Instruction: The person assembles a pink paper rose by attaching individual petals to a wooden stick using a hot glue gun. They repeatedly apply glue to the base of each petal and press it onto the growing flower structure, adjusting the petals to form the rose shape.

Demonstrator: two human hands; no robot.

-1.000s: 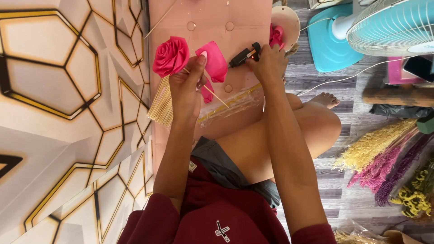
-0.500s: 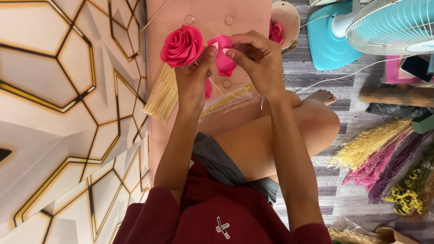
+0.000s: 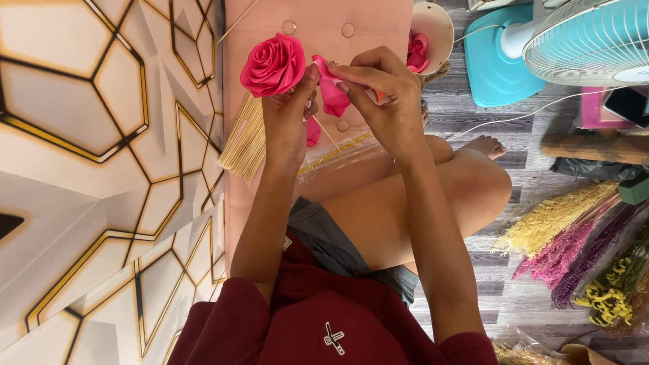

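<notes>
Nearest the camera, below the pink board (image 3: 318, 88): dark red shirt (image 3: 324, 324), grey shorts, bare bent leg (image 3: 419, 209) running out to the board's right. Over the board's middle, both hands up and working close together. Left hand (image 3: 287, 118) is clenched on the stem under a finished pink rose (image 3: 274, 64); bloom sits at the hand's upper left, stick (image 3: 328, 134) pokes out down-right below the grip, so the long axis runs diagonally across the board. Right hand (image 3: 382, 101) pinches a loose pink petal piece (image 3: 332, 94) between thumb and fingers, just right of the rose and touching the left thumb tip. Petal lies between the two hands, right hand carries it, rose is a short way left of it. A bit of orange shows under the right fingers, can't tell what. Left of the hands on the board: bundle of pale sticks (image 3: 245, 138). Far end of the board, right corner: round bowl (image 3: 433, 27) with more pink petals. Beyond, right of the board: teal fan (image 3: 541, 40), dried grasses (image 3: 574, 243) on grey floor.
</notes>
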